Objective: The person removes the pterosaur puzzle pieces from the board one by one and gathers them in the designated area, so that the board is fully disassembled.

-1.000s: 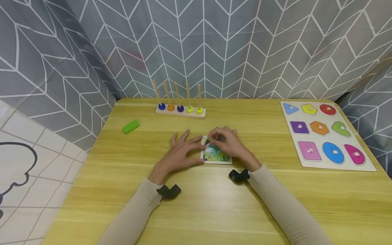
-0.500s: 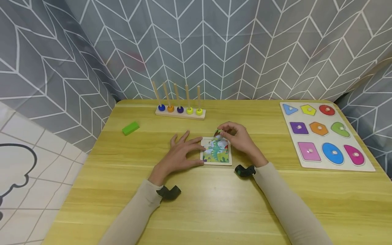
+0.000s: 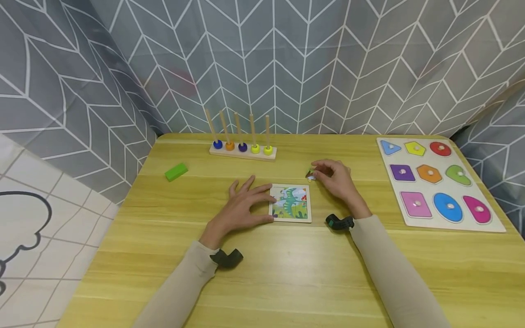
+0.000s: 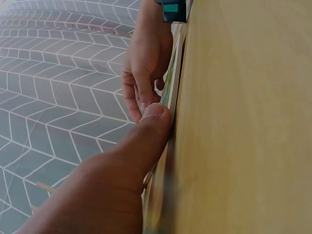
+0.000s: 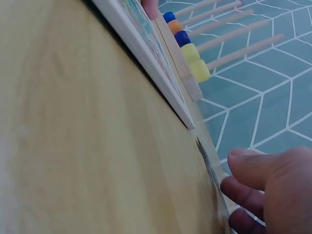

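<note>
A pale tiled surface with a dark curved outline (image 3: 67,255) lies far to the left of the dinosaur jigsaw puzzle (image 3: 290,205), a grey curtain with white chevron lines (image 3: 320,68) hangs behind it, and the wood-grain table (image 3: 295,282) carries it, spreading out on all sides. Well to the left of the puzzle and farther back lies a green block (image 3: 176,172); behind the puzzle and slightly left stands a wooden peg stand (image 3: 243,153), its five rods bearing one bead each: blue, orange, dark purple, yellow, yellow. The puzzle lies flat in its light frame, the left hand partly covering its left edge. Just beyond its back right corner is a small loose puzzle piece (image 3: 310,176), partly hidden by fingers, and well to the right lies a knobbed shape board (image 3: 422,160) with nine coloured shapes. The left hand (image 3: 242,206) has its fingers spread and extended, grasping nothing, with thumb and fingertips resting at the puzzle's left edge. The right hand (image 3: 338,184), right of the puzzle's back corner, has loosely bent fingers parted from the thumb, apparently released; the piece is right at its fingertips, and whether they touch it I cannot tell.
</note>
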Demonstrator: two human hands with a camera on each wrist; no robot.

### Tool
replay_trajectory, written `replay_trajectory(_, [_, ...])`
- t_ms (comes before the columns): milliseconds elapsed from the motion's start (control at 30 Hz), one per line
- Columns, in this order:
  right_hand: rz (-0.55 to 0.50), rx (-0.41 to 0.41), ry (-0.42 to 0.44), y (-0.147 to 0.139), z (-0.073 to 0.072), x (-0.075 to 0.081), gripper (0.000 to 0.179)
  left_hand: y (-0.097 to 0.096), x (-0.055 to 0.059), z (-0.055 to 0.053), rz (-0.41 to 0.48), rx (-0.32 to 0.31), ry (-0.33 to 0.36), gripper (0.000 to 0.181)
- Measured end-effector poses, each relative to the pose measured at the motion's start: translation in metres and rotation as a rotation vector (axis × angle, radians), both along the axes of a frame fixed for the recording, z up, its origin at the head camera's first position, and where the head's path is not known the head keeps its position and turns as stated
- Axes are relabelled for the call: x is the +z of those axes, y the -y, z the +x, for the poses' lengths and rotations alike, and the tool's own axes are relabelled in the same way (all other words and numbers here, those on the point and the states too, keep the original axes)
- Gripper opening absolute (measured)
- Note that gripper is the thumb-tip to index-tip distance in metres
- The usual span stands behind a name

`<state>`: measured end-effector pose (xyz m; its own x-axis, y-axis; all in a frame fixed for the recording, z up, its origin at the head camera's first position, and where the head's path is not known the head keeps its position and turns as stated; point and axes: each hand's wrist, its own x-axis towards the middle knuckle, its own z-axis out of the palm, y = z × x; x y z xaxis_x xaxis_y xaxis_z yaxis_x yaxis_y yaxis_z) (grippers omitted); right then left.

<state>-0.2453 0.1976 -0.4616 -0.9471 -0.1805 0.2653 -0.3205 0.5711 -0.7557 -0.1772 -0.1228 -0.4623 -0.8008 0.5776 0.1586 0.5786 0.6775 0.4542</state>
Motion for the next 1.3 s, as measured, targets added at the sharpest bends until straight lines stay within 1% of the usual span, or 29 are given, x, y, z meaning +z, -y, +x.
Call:
replay_trajectory(67, [0.030, -0.007, -0.031, -0.002, -0.001, -0.001, 0.028, 0.000, 0.000, 0.000, 0.000, 0.001, 0.000, 0.047])
replay_trajectory(100, [0.046, -0.007, -0.033, -0.002, -0.001, -0.001, 0.030, 0.000, 0.000, 0.000, 0.001, 0.001, -0.001, 0.047])
replay_trajectory(233, [0.138, 0.010, 0.000, -0.005, -0.001, 0.001, 0.037, 0.000, 0.000, -0.001, -0.003, 0.004, -0.002, 0.047])
replay_trajectory(333, [0.200, 0.025, 0.016, -0.007, 0.000, 0.002, 0.036, 0.000, 0.000, -0.001, -0.005, 0.003, -0.002, 0.047])
replay_trajectory(400, [0.218, 0.025, 0.018, -0.007, 0.000, 0.003, 0.034, -0.001, 0.001, -0.002, -0.004, 0.001, -0.004, 0.047])
replay_trajectory(667, [0.211, 0.004, 0.012, -0.007, -0.001, 0.004, 0.028, -0.001, 0.001, -0.002, -0.004, 0.000, -0.009, 0.047])
replay_trajectory(867, [0.204, 0.008, 0.014, -0.006, -0.002, 0.003, 0.029, 0.000, 0.001, -0.001, -0.006, 0.005, -0.002, 0.047])
replay_trajectory(1067, [0.216, 0.033, 0.031, -0.006, -0.008, 0.002, 0.030, 0.002, 0.000, -0.001, -0.006, 0.007, 0.000, 0.047])
replay_trajectory(1300, [0.226, 0.040, 0.089, -0.006, -0.020, 0.005, 0.030, 0.000, -0.001, -0.001, 0.000, 0.003, -0.002, 0.047])
